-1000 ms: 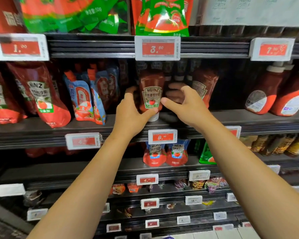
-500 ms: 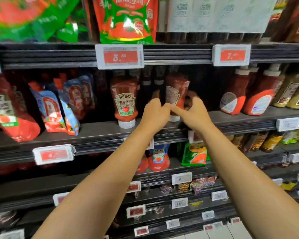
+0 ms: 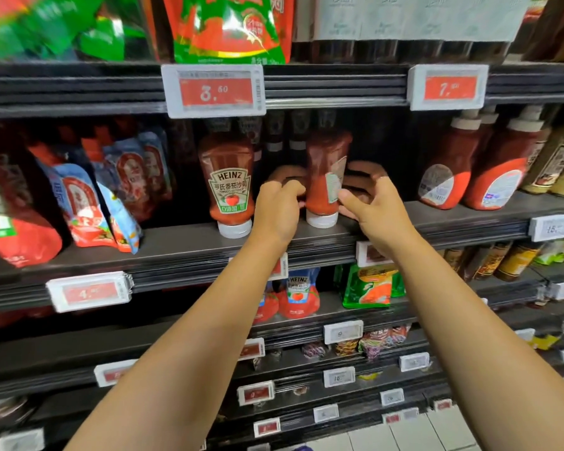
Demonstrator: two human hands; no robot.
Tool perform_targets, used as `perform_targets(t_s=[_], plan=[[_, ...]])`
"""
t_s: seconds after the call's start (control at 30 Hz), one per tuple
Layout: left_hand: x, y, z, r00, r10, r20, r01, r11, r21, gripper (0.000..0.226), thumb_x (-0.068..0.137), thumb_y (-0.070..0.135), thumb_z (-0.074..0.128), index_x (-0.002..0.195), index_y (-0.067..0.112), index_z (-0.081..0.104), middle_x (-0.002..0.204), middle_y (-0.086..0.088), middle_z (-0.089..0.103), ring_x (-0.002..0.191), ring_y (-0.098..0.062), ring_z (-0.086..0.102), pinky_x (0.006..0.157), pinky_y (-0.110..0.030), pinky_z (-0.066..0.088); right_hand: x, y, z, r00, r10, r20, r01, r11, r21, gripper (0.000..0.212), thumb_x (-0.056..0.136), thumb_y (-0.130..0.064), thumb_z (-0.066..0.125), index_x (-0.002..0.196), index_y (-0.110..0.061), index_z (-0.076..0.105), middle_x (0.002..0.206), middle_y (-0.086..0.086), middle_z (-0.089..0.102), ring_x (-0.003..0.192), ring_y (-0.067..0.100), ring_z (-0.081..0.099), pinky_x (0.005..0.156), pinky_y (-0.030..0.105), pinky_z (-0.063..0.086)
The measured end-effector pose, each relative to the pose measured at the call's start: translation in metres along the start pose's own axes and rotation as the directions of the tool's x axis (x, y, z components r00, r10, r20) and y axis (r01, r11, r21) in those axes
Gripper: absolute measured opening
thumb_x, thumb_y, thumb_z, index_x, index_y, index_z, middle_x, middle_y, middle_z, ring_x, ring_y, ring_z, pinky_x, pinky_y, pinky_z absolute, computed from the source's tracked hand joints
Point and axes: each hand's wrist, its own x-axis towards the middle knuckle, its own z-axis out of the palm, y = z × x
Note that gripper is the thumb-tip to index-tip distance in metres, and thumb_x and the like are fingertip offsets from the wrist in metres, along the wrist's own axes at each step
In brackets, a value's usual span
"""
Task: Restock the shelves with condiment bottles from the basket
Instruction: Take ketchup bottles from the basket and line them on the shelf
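Two upside-down red ketchup bottles with white caps stand on the dark middle shelf (image 3: 453, 219). The left ketchup bottle (image 3: 231, 187) faces front with its Heinz label and stands free. The right ketchup bottle (image 3: 324, 177) is turned so its label points right. My left hand (image 3: 279, 208) curls against that bottle's left side. My right hand (image 3: 370, 206) holds its right side, thumb on the front and fingers bent round behind. No basket is in view.
Blue and red sauce pouches (image 3: 88, 196) lean at the left of the same shelf. Larger red bottles (image 3: 489, 170) stand at its right. Price tags (image 3: 214, 91) hang on the shelf rails. Lower shelves hold pouches (image 3: 298, 294) and small packets.
My hands left the front-facing Heinz bottle and moved right to the neighbouring bottle, which now shows its label turned to the right. The view has shifted right.
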Motion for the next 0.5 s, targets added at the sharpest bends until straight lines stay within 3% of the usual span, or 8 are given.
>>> perform_targets(t_s=[0.1,0.17,0.27,0.33,0.5], plan=[[0.001,-0.002,0.001,0.999,0.033,-0.022,-0.03,0.993,0.11,0.034,0.078,0.025,0.058,0.109,0.018,0.068,0.1,-0.006,0.075,0.099,-0.025,0.069,0.091,-0.049,0.056,-0.003,0.001,0.002,0.999,-0.039,0.009,0.039,0.998,-0.042,0.034,0.099,-0.002,0.057,0.132,-0.011,0.054,0.119,0.008,0.071,0.11,0.023,0.07,0.095,0.046,0.058],[0.001,-0.003,0.002,0.998,0.053,0.043,-0.058,0.99,0.127,0.041,0.079,0.027,0.06,0.119,0.024,0.065,0.102,0.001,0.075,0.1,-0.018,0.069,0.094,-0.046,0.056,-0.006,-0.004,0.003,0.997,-0.058,0.048,0.06,0.997,-0.041,0.039,0.09,-0.008,0.063,0.127,-0.018,0.059,0.117,0.002,0.073,0.111,0.02,0.07,0.098,0.042,0.057],[0.003,-0.004,0.002,0.99,0.076,0.115,-0.089,0.99,0.108,0.033,0.081,0.024,0.06,0.113,0.027,0.069,0.104,0.003,0.076,0.1,-0.015,0.071,0.095,-0.045,0.056,-0.01,-0.009,0.002,0.989,-0.079,0.126,0.092,0.991,-0.099,0.058,0.076,-0.025,0.077,0.13,-0.024,0.057,0.123,-0.003,0.071,0.117,0.01,0.066,0.098,0.026,0.053],[0.002,-0.006,0.001,0.99,0.069,0.122,-0.08,0.993,0.084,0.028,0.076,0.028,0.068,0.104,0.026,0.072,0.099,0.001,0.078,0.095,-0.017,0.073,0.089,-0.044,0.059,-0.01,-0.007,0.001,0.986,-0.07,0.149,0.09,0.987,-0.133,0.06,0.077,-0.021,0.082,0.131,-0.023,0.057,0.123,-0.004,0.071,0.117,0.007,0.065,0.091,0.018,0.053],[-0.001,-0.01,0.002,0.996,0.016,0.089,-0.036,0.973,0.228,0.052,0.062,0.046,0.087,0.103,0.018,0.069,0.095,0.0,0.077,0.087,-0.014,0.075,0.081,-0.043,0.062,-0.008,-0.006,0.002,0.992,-0.073,0.101,0.094,0.973,-0.211,0.052,0.082,-0.024,0.085,0.127,-0.016,0.06,0.119,-0.003,0.071,0.107,0.004,0.068,0.085,0.019,0.055]])
